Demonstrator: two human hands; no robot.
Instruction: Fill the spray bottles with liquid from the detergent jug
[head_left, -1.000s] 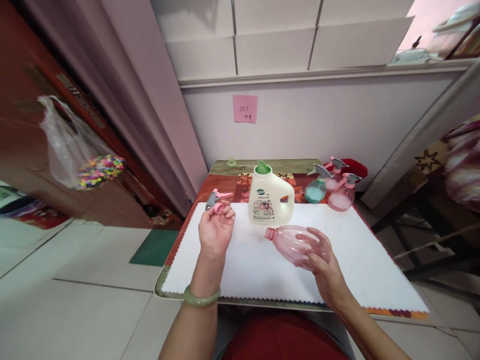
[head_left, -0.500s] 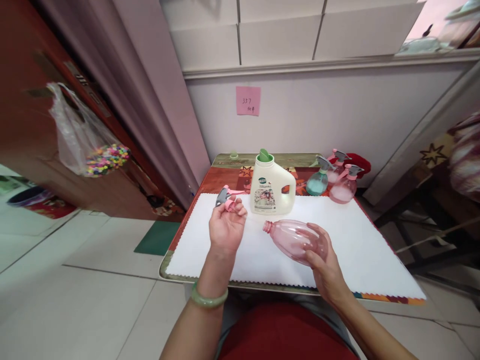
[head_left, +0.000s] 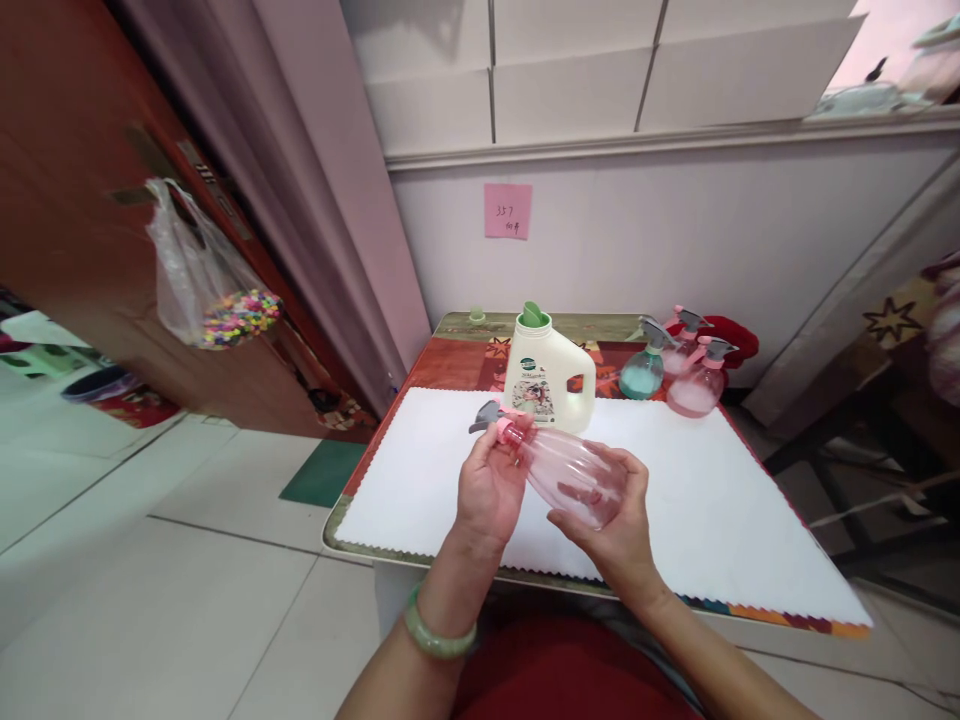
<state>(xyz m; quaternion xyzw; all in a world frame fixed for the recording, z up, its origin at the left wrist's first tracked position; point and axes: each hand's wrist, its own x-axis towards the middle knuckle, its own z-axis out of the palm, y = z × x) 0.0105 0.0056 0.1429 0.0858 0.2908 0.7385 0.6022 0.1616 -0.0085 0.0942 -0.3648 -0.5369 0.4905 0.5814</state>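
My left hand (head_left: 489, 487) pinches a pink and grey spray head (head_left: 496, 421) and holds it against the neck of a clear pink bottle (head_left: 568, 471). My right hand (head_left: 611, 520) cups that bottle from below, tilted with its neck pointing up and left. Both hands hover over the white cloth (head_left: 705, 510) that covers the small table. A green bangle (head_left: 437, 628) sits on my left wrist.
A white detergent jug with a green cap (head_left: 550, 378) stands just behind my hands. Three filled spray bottles (head_left: 679, 372) stand at the back right of the table (head_left: 450, 366). A plastic bag of coloured bits (head_left: 212, 293) hangs on the door at left.
My left hand has carried the spray head rightward to the bottle's neck. My right hand has brought the bottle left and nearer to me.
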